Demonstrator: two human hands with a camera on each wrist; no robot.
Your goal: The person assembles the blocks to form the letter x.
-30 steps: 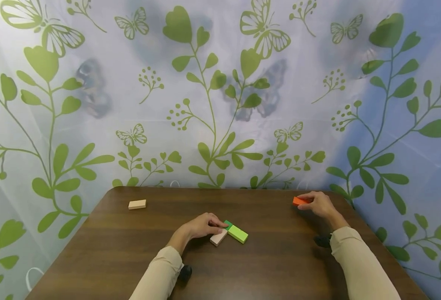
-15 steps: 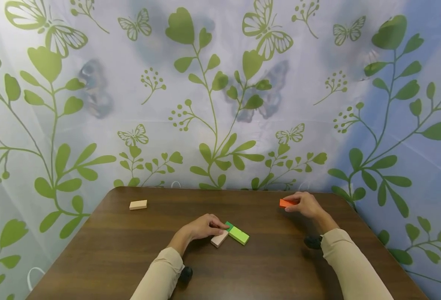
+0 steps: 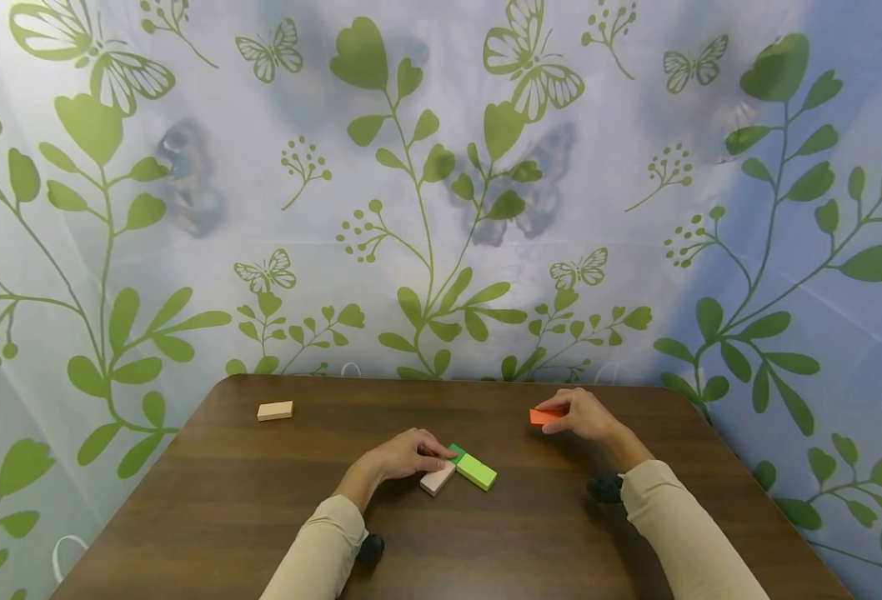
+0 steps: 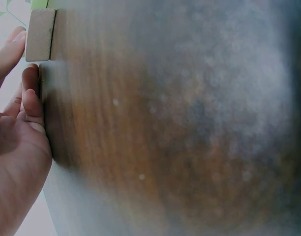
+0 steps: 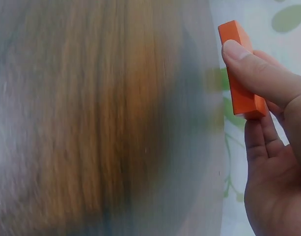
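My right hand [image 3: 585,415] pinches an orange block [image 3: 542,418] between thumb and fingers, near the far right of the table. In the right wrist view the thumb lies along one face of that orange block [image 5: 244,98], held above the wood. My left hand [image 3: 405,454] rests at a small group of blocks mid-table. Its thumb touches a pale wooden block [image 3: 438,479] and its index finger reaches onto a dark green block [image 3: 456,452], partly hidden. A lime green block [image 3: 477,472] lies against these two. The left wrist view shows the pale block [image 4: 40,34] beside the thumb.
A light tan block [image 3: 275,411] lies alone at the far left of the brown wooden table [image 3: 276,492]. Behind the table's back edge hangs a curtain [image 3: 313,225] printed with green leaves and butterflies.
My right hand has moved left and slightly nearer, carrying the orange block. The left hand and the blocks under it have stayed in place.
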